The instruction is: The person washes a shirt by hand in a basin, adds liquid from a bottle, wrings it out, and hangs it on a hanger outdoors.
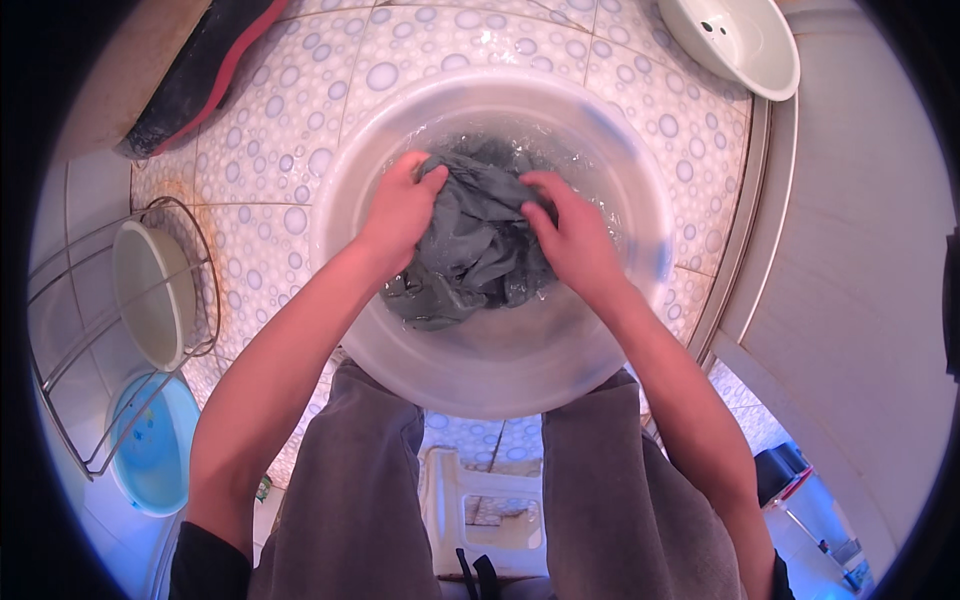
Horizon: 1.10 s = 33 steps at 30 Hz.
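Observation:
A large white plastic basin [487, 375] stands on the floor in front of my knees, with water in it. Dark grey wet cloth [472, 240] lies bunched in the water, its kind of garment not plain. My left hand [401, 206] grips the cloth's upper left edge between thumb and fingers. On the other side, my right hand [574, 232] pinches a fold at the upper right, its fingertips partly hidden by the fabric. The stretch between both hands is lifted into a ridge, and the lower part spreads in the water.
Patterned tiles [270, 135] cover the floor. At left, a wire rack [217, 300] stands by a cream basin [154, 292] and a blue basin [154, 442]. A pale basin [750, 45] sits top right, near a door frame [750, 225]. Beneath me is a white plastic stool [446, 510].

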Motion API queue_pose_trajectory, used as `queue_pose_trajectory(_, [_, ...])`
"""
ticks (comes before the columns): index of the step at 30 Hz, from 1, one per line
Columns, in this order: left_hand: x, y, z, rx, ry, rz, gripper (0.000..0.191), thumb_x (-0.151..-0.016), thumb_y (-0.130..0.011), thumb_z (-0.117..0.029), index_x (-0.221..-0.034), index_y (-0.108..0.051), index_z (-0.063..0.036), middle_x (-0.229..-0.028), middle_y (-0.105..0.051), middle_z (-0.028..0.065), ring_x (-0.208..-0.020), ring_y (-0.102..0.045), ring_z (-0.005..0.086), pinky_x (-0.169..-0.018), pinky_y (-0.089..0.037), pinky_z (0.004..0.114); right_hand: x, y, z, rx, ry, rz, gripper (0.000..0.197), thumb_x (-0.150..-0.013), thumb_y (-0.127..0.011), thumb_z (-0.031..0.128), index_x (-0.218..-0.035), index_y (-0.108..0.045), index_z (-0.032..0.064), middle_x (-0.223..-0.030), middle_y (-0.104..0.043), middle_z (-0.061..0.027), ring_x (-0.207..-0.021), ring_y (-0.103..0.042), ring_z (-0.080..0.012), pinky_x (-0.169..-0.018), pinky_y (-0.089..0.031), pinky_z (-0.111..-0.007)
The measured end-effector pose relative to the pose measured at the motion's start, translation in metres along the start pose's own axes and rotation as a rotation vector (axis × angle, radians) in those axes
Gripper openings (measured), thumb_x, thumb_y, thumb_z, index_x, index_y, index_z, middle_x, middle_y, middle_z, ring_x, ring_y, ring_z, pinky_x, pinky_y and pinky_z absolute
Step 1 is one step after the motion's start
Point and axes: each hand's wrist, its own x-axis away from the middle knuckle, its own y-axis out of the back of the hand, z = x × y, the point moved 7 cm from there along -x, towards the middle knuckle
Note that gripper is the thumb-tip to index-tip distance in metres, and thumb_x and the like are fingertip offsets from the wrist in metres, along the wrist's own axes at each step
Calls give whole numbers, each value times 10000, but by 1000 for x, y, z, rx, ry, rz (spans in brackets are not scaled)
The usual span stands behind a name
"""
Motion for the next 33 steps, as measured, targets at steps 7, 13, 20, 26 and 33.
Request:
queue_pose_trajectory(7, [0, -40, -22, -148, -109, -35, 324, -960, -475, -303, -959, -584, 2, -941, -604, 74, -901, -538, 149, -824, -425, 306, -20, 5, -8, 207, -154, -120, 262, -943, -495, 251, -955, -623, 22, -820, -631, -232, -801, -601, -428, -746, -469, -475])
queue_pose_trajectory(13, [47, -66, -26, 111, -74, -140, 403, -977, -410, -301, -876, -574, 53, -869, -591, 92, -833, -511, 164, -768, -416, 342, -7, 0, 62, 21, -182, -72, 529, -991, -363, 334, -721, -635, -31, -743, -616, -262, -751, -595, -452, -756, -457, -510])
queue_pose_trajectory(20, [61, -73, -42, -147, -190, -122, 392, -993, -378, -280, -922, -575, 52, -918, -580, 111, -810, -514, 174, -719, -412, 363, -18, -3, 56, 174, -174, -57, 586, -1007, -303, 283, -663, -627, -64, -696, -599, -284, -714, -592, -467, -738, -480, -515])
queue_pose_trajectory(26, [52, -52, -26, 149, 92, -87, 301, -993, -440, -281, -1064, -588, -28, -989, -608, 56, -916, -571, 148, -827, -464, 325, -17, -21, 66, 223, -117, -37, 492, -1000, -314, 285, -807, -629, -40, -793, -625, -275, -768, -592, -480, -769, -462, -541])
queue_pose_trajectory(33, [4, -13, -17, 8, 31, 16, 314, -972, -494, -249, -1130, -561, 13, -1094, -616, 147, -949, -603, 204, -832, -481, 333, -29, 13, 10, 16, -217, -120, 411, -985, -394, 325, -1068, -572, -35, -1026, -617, -259, -979, -567, -440, -822, -442, -524])
